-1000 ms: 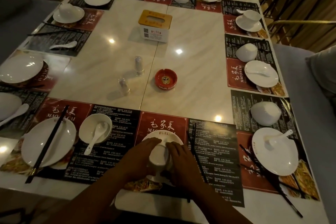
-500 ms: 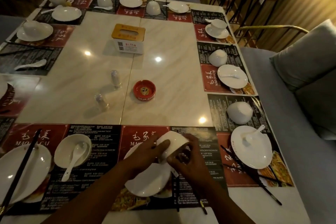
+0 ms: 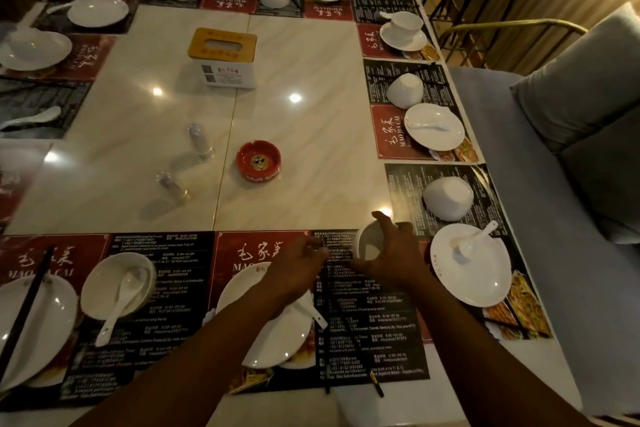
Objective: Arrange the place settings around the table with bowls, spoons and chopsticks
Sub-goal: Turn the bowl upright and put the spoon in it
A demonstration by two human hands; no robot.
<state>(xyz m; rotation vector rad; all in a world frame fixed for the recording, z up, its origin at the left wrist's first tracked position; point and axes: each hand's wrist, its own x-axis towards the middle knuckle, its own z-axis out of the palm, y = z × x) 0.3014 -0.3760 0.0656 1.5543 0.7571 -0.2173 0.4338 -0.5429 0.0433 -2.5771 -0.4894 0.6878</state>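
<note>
- Head view: my right hand (image 3: pixel 394 253) grips the white bowl (image 3: pixel 370 246), fingers curled over its far rim and side. The bowl's hollow faces me, and it sits at the far right corner of my placemat (image 3: pixel 374 326). I cannot tell whether its base is resting on the mat.
- My left hand (image 3: pixel 298 263) is just left of the bowl, above the far edge of the plate (image 3: pixel 277 340). Its fingers are loose and point toward the bowl, and they hold nothing that I can see.
- A white spoon (image 3: pixel 311 314) lies on the plate, partly under my left wrist, with its handle reaching over the right rim.
- The dark chopsticks (image 3: pixel 376 386) lie on the mat to the right of the plate. My right forearm hides most of them, and only the near tips show.
- To the left, the neighbouring setting has a bowl with a spoon in it (image 3: pixel 117 284).
- To the right, a plate with a spoon (image 3: pixel 471 263) sits close to my right hand, and an upturned bowl (image 3: pixel 448 198) sits beyond it.
- On the marble table (image 3: pixel 311 55) stand a red ashtray (image 3: pixel 258 161), a tissue box (image 3: pixel 225 55) and two small shakers (image 3: pixel 201 142).
</note>
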